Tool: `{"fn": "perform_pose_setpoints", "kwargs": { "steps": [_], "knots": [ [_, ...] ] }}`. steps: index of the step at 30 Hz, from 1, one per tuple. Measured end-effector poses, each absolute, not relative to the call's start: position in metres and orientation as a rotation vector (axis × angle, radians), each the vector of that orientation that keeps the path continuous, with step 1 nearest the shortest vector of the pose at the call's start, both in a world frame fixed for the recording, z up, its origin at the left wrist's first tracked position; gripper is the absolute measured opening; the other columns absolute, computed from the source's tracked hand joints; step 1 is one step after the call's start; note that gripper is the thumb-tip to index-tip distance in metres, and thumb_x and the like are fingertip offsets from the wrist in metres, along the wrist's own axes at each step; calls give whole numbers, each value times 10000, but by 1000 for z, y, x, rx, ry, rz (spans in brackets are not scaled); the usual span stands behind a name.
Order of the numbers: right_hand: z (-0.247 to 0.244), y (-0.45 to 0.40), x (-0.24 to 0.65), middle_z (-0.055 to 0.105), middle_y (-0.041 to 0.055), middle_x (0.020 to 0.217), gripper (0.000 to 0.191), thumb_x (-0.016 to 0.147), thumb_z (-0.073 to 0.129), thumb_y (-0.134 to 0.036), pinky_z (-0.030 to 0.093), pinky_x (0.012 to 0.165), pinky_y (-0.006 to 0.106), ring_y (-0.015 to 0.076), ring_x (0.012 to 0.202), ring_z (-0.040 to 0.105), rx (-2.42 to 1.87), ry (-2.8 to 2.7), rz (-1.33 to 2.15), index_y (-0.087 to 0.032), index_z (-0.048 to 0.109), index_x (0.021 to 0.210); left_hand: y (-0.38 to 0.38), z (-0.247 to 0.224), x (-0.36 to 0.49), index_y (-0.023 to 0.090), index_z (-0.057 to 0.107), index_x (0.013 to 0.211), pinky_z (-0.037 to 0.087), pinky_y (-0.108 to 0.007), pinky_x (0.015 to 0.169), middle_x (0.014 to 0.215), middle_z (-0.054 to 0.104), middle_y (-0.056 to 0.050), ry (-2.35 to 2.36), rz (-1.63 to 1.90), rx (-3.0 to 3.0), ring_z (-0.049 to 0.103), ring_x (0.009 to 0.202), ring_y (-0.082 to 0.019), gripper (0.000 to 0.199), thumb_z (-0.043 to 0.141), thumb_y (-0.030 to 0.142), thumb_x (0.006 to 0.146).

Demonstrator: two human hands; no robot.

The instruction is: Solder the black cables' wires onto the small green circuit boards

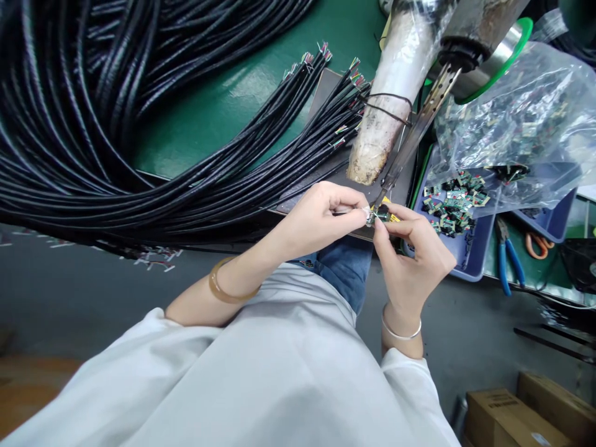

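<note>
My left hand (pixel 333 214) is closed in a pinch at the left end of a small circuit board (pixel 383 212) with shiny metal contacts; its fingers hide what lies between them. From the other side, my right hand (pixel 413 241) pinches the board with thumb and forefinger, and a thin pale wire shows at the fingertips. Just above the board is the tip of a soldering iron (pixel 401 158), which slants down from an overhead mount. Beside it hangs a whitish, stained tube (pixel 379 127) bound with a dark tie. Something yellow shows behind the board.
Many black cables (pixel 205 180) with stripped coloured wire ends lie across the green table (pixel 261 112). At right, a blue tray (pixel 479 261) holds small circuit boards beneath a clear plastic bag (pixel 521 124). Blue-handled pliers (pixel 510 261), orange-handled scissors (pixel 537 245) and a solder spool (pixel 493 68) are nearby.
</note>
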State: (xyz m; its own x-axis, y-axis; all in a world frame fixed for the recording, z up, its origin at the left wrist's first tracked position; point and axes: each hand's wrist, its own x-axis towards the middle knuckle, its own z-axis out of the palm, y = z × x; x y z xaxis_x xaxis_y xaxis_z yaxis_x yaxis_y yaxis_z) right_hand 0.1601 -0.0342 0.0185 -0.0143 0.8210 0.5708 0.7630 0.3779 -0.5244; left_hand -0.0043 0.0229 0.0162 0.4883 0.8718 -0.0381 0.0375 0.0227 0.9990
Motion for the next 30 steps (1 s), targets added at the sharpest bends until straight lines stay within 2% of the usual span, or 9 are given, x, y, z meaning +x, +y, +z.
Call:
{"fn": "perform_pose_setpoints", "kwargs": {
  "steps": [9,14,22,27,30],
  "knots": [
    [27,-33,157,783,0,993,135,856,704,-132,616,813,311,186,946,768,-1397,-1790,70,-251,645,829,22,21,-5,147,562,646,263,-242,546,620,395,31,876,788,1370,335,583,-85,192,541,193,831],
    [32,-40,159,789,4,1007,155,842,699,-111,602,737,273,184,945,774,-1395,-1867,54,-244,619,838,23,23,-7,142,555,622,273,-243,553,615,417,26,850,733,1301,353,587,-86,207,540,196,822],
    [28,-43,161,792,9,1055,155,867,689,-140,607,768,266,175,983,770,-1430,-1913,43,-252,588,830,24,20,-7,147,509,592,206,-234,514,589,342,44,868,687,1321,284,554,-71,217,524,188,805],
    [22,-44,157,793,-12,934,153,862,702,-130,621,725,270,175,895,780,-1408,-1811,66,-251,611,837,19,18,-9,138,572,674,201,-226,501,576,320,61,839,671,1327,257,542,-68,181,571,214,838],
    [20,-45,161,782,-16,891,99,892,678,-166,613,580,262,154,692,761,-1390,-1536,222,-246,622,906,12,14,-16,128,629,786,246,-214,510,578,374,64,848,634,1363,306,544,-71,112,619,227,838]
  ]
}}
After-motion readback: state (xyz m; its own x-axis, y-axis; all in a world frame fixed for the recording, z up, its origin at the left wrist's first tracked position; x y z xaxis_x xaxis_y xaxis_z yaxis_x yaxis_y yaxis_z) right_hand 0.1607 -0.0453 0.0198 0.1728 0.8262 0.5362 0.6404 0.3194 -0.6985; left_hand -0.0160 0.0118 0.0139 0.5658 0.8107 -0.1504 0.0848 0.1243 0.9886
